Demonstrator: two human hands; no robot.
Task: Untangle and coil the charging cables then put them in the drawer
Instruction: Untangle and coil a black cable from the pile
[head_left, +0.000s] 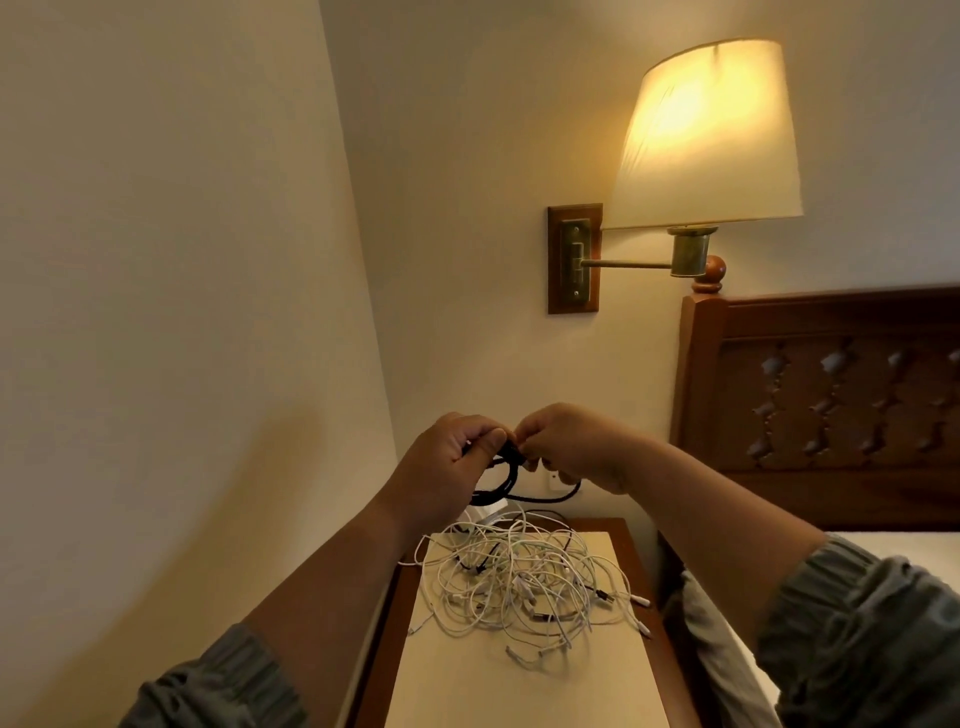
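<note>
Thin black charging cable (508, 460): partly looped and raised. The left hand (452, 460) grips the loops and the right hand (566, 447) pinches a strand. Tangled heap of white cables (519, 577): directly below the hands on the pale-topped wooden bedside table (519, 686), with the left hand probably nearer.

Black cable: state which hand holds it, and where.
Both. The left hand grips the black cable at the top of its loops; the right hand pinches it alongside.

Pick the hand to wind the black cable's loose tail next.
Right, probably. The left hand grips the black cable by its coiled loops, so it is anchoring. The right hand pinches the cable beside it, and the loose tail arcs under that hand, above the white tangle.
</note>
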